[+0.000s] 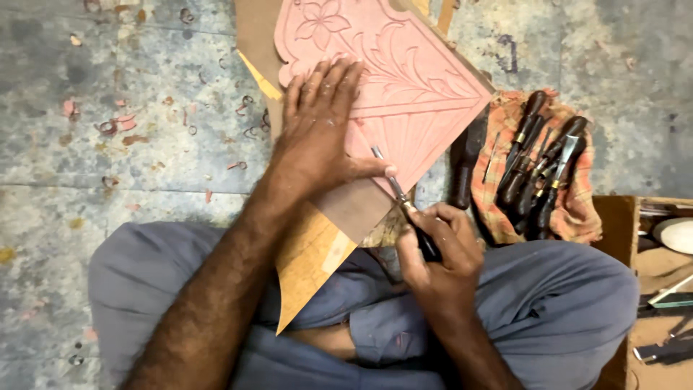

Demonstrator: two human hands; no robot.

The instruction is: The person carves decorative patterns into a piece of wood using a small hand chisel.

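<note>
Far left: grey mottled floor, w/ scattered wood curls and reddish flecks; lots of open room there, nothing big lying on it.

L hand flat, fingers spread wide, palm pressing down on pink carved panel; thumb reaches out toward chisel blade, tip just beside it. Not gripping anything, just pinning.

Panel: pink-painted wood, flower carved at top, leafy scroll mid, fan-like fluted lines in lower corner. Scalloped edge at top left, pointed corner at right. Lies on brown backing board, which juts down over person's lap btw crossed legs in grey-blue trousers; board's lower part yellowish, ends in a sharp point. Panel top runs out of frame.

Chisel: thin metal blade, tip on fluted area near panel's lower edge, tilted. R hand closed around its dark handle, fist tight, close to body.

Right of panel: dark mallet-like tool on floor, just beside panel's right corner. Then orange checked cloth w/ bunch of carving tools, dark handles, brass collars, piled touching each other.

Far right edge: wooden box w/ misc items inside, cut off by frame, can't tell what. Little free room on this side. No labels or signs legible.
</note>
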